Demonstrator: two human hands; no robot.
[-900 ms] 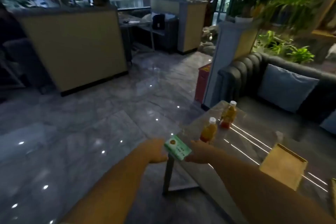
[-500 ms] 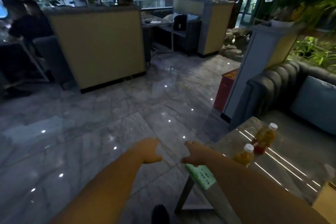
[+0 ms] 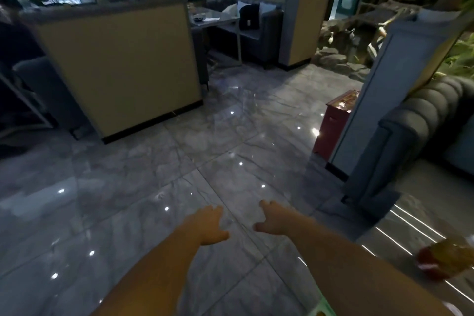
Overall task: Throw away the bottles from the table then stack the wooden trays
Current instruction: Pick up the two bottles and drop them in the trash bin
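Observation:
My left hand [image 3: 207,226] and my right hand [image 3: 275,220] reach forward over the grey marble floor, fingers loosely apart and nothing in either. A blurred orange bottle [image 3: 446,261] with a red label stands on the glossy table [image 3: 410,228] at the lower right, well right of my right hand. A green-labelled item [image 3: 322,309] peeks out beneath my right forearm at the bottom edge. No wooden trays are in view.
A red bin [image 3: 333,123] stands on the floor against a grey pillar planter [image 3: 384,90]. A dark tufted sofa [image 3: 423,115] sits behind the table. A tan partition [image 3: 123,67] stands at the left, and another table with seats lies beyond.
The view has swung left, away from the table. The green-labelled item that was between my hands now lies under my right forearm. The bottles slid to the lower right and the tray left view.

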